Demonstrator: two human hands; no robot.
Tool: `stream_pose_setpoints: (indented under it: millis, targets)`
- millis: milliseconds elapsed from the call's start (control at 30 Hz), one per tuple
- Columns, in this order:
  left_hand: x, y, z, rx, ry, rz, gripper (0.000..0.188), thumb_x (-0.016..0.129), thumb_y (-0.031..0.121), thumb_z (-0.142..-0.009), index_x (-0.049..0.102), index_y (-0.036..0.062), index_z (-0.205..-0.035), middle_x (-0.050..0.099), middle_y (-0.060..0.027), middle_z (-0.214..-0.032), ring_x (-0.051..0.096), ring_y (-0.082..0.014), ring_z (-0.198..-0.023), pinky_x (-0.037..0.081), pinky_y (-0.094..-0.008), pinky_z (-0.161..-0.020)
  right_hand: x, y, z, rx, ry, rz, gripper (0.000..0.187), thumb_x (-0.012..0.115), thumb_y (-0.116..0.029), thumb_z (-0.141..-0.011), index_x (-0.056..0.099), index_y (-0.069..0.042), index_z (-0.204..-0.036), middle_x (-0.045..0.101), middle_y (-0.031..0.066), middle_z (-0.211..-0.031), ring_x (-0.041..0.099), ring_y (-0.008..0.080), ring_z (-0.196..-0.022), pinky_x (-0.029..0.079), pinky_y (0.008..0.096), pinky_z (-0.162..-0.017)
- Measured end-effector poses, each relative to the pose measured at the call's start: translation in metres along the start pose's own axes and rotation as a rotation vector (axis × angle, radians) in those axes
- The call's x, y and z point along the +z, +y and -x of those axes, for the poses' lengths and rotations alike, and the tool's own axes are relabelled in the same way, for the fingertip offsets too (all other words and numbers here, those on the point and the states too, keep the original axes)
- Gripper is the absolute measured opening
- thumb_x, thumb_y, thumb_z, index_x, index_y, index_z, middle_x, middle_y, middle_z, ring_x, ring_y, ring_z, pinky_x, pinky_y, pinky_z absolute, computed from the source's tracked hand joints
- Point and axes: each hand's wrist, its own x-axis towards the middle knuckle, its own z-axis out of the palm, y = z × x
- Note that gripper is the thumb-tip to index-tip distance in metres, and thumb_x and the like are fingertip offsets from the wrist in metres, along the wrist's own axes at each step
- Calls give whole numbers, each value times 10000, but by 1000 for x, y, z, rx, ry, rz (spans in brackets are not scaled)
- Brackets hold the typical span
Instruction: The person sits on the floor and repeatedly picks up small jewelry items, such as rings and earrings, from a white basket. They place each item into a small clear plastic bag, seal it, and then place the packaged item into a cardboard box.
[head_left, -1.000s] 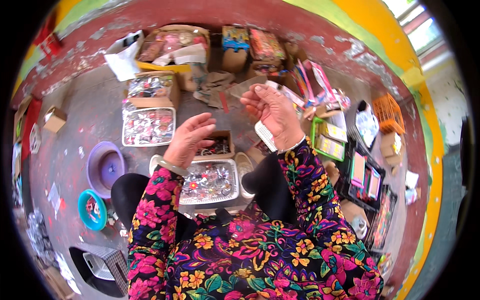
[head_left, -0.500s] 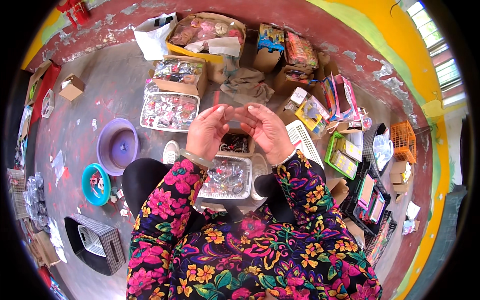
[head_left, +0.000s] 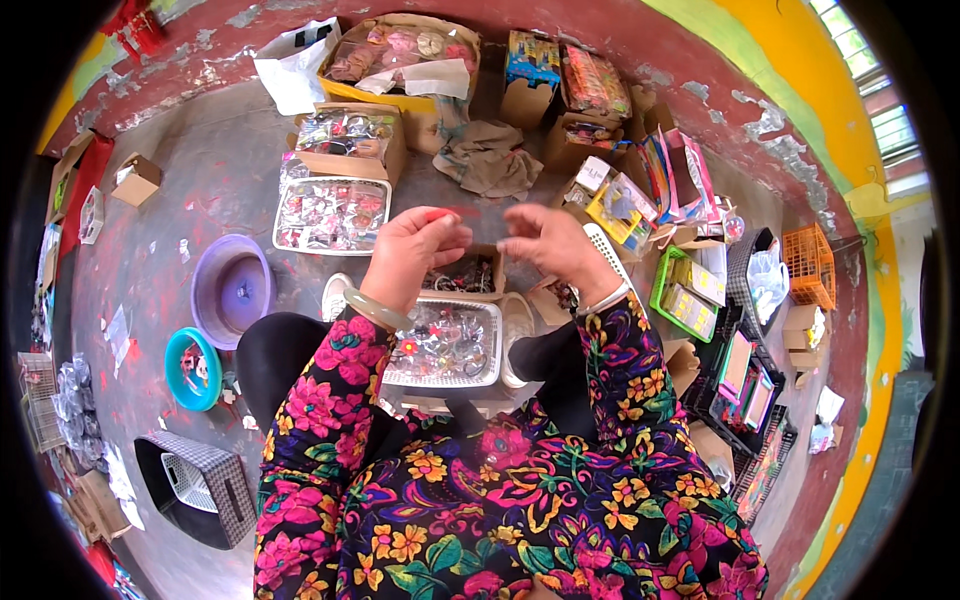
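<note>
My left hand (head_left: pixel 412 258), a pale bangle at its wrist, is closed in a pinch. A small red thing (head_left: pixel 437 213) shows at its fingertips, too small to name. To its right, my right hand (head_left: pixel 560 250) is raised with loosely bent fingers and a gap between thumb and forefinger; nothing shows in it. Both hands are above a white plastic basket (head_left: pixel 493 376) of small clear-wrapped items between my feet. Just beyond that basket, partly hidden by my hands, is a cardboard box (head_left: pixel 487 296) with dark small items.
Beyond my left hand stands another white basket (head_left: pixel 277 232) of packets, before cardboard boxes. A purple basin (head_left: pixel 205 300) and a teal basin (head_left: pixel 172 378) are at left. At right are a green basket (head_left: pixel 662 285), a black crate (head_left: pixel 705 405) and an orange crate (head_left: pixel 808 265).
My hands have moved apart: the right one shifted rightward and its fingers turned, while the left moved slightly left. The view has shifted a little.
</note>
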Motion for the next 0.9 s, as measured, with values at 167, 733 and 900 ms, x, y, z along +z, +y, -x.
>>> stream_pose_setpoints:
  millis: [167, 733, 900]
  targets:
    - [-1, -20, -5, 24, -127, -259, 112, 552, 63, -871, 560, -14, -951, 637, -98, -901, 633, -157, -832, 529, -241, -712, 10, -28, 3, -49, -149, -458, 212, 635, -102, -783, 625, 28, -950, 633, 37, -829, 577, 97, -751, 470, 226, -677]
    - [0, -19, 1, 38, -103, -396, 109, 558, 1, -838, 538, -30, -940, 623, -76, -860, 620, -129, -785, 528, -235, -678, 22, -14, -2, -120, -90, -214, 120, 599, -64, -719, 638, 18, -798, 624, 58, -744, 562, 95, -679, 444, 235, -603]
    - [-7, -23, -4, 53, -38, -345, 67, 569, -2, -818, 581, -24, -880, 627, -53, -797, 597, -100, -724, 500, -218, -645, 18, -13, -2, 24, -210, -348, 136, 586, -43, -705, 639, 35, -804, 630, 59, -727, 553, 92, -628, 443, 230, -575]
